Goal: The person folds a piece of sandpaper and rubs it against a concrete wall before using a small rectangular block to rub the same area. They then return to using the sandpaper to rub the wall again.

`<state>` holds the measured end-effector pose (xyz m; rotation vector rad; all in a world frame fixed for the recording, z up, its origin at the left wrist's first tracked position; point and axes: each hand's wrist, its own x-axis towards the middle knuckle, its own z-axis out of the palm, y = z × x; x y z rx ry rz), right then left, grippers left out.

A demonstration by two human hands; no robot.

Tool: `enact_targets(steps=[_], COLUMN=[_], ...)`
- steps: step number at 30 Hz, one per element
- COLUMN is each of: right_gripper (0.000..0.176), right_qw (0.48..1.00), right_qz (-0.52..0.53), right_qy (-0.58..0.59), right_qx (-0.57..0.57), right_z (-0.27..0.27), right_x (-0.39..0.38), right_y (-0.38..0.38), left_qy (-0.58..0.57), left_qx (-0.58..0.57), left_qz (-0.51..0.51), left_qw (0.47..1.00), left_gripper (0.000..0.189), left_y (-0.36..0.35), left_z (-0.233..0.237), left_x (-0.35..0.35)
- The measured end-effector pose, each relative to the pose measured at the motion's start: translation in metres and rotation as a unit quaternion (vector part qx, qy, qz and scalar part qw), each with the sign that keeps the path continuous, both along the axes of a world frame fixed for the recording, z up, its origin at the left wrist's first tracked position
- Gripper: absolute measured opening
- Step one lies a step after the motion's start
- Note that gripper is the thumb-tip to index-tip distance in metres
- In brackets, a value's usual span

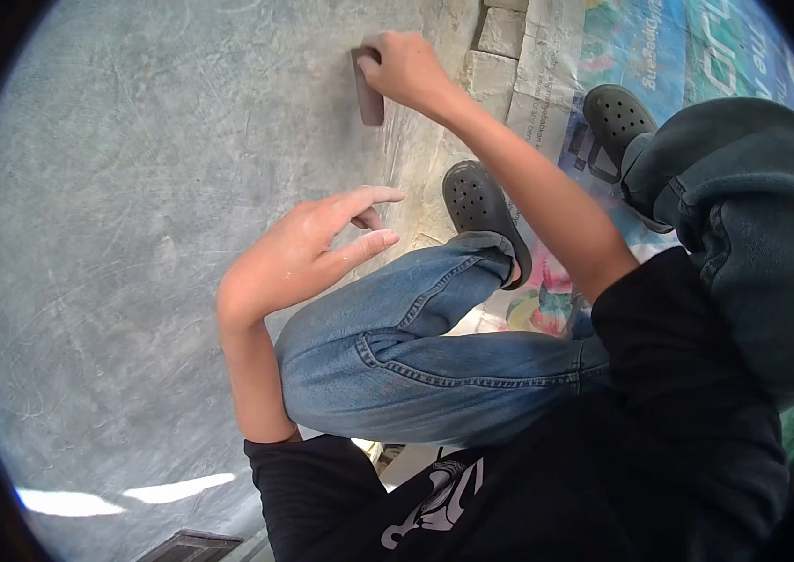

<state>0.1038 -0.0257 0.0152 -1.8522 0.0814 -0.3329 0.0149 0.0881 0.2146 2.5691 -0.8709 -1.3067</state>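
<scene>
My right hand (404,70) grips a flat brownish-grey block (369,94), its long narrow shape lying against the grey, smooth-looking surface (135,187). The block's lower end sticks out below the fingers. Nearer to me, my left hand (299,245) hangs above my bent knee with nothing in it. Its thumb and index finger are apart, and pale dust marks the fingertips.
Dark clogs (474,197) are on my feet. Pale bricks (493,75) line the grey surface's edge, beside a printed colourful sheet (556,84) on the ground. A dark framed object (191,546) is at the bottom left, near bright light patches.
</scene>
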Motion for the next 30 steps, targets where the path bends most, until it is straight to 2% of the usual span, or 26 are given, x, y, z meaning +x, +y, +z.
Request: enact_targets(steps=[3, 5, 6, 9, 12, 14, 18, 21, 23, 24, 26, 30], right_gripper=[0.020, 0.018, 0.018, 0.018, 0.018, 0.017, 0.017, 0.017, 0.017, 0.017, 0.016, 0.017], right_qw=[0.998, 0.999, 0.999, 0.998, 0.999, 0.998, 0.999, 0.996, 1.000, 1.000, 0.998, 0.993], right_qz=[-0.039, 0.010, 0.008, -0.023, -0.024, 0.014, -0.009, 0.038, -0.006, -0.002, 0.017, 0.065], right_qy=[-0.023, -0.008, -0.010, -0.043, -0.038, -0.003, -0.001, -0.003, -0.026, -0.024, 0.011, 0.018], right_qx=[0.040, -0.033, -0.034, 0.027, -0.028, -0.061, -0.043, -0.075, 0.004, 0.005, -0.052, -0.095], right_z=[0.006, -0.001, 0.005, 0.010, 0.007, 0.011, 0.006, -0.011, -0.005, -0.007, -0.007, -0.004], right_x=[-0.008, 0.001, 0.000, -0.004, 0.001, 0.002, -0.005, -0.003, -0.009, -0.008, -0.003, -0.005], right_y=[0.005, 0.005, 0.002, 0.003, 0.008, 0.000, 0.004, 0.005, 0.000, 0.005, 0.014, 0.001], left_qy=[0.006, 0.003, -0.004, -0.003, -0.005, -0.010, -0.003, -0.007, -0.015, -0.009, -0.003, -0.014], left_qx=[-0.002, -0.001, 0.007, 0.002, 0.000, 0.014, 0.008, 0.005, 0.008, -0.004, -0.016, 0.005], left_qz=[0.009, 0.003, -0.001, 0.000, 0.000, -0.004, 0.009, 0.005, -0.001, 0.006, 0.014, 0.000], left_qw=[1.000, 1.000, 1.000, 1.000, 1.000, 1.000, 1.000, 1.000, 1.000, 1.000, 1.000, 1.000], left_gripper=[0.040, 0.040, 0.040, 0.040, 0.040, 0.040, 0.040, 0.039, 0.039, 0.040, 0.042, 0.040], left_y=[0.001, -0.001, 0.000, -0.001, -0.003, -0.004, -0.003, -0.004, -0.004, -0.002, -0.001, -0.002], left_z=[0.000, 0.001, -0.001, 0.000, 0.000, -0.001, -0.002, -0.001, -0.002, -0.001, -0.001, -0.001], left_x=[-0.001, 0.000, -0.001, 0.000, 0.000, -0.001, -0.003, -0.001, 0.001, 0.001, 0.000, 0.001])
